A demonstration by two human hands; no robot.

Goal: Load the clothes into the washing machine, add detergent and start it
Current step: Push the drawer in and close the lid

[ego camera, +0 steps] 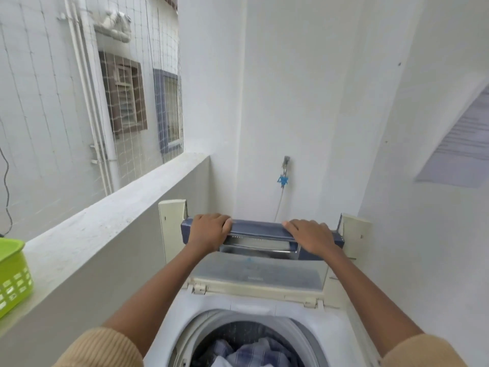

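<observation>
A white top-loading washing machine (328,340) stands below me with its drum open. Striped blue and white clothes (246,353) lie inside the drum. The machine's folding lid (259,274) is raised at the back, its blue top edge uppermost. My left hand (209,230) grips the left end of that blue edge, fingers curled over it. My right hand (311,235) rests on the right end of the same edge, fingers laid over the top. No detergent is in view.
A low concrete ledge (105,234) runs along the left, with a green plastic basket (13,274) on it at the far left. White walls close in behind and to the right. A tap with a blue fitting and hose (283,178) sits on the back wall.
</observation>
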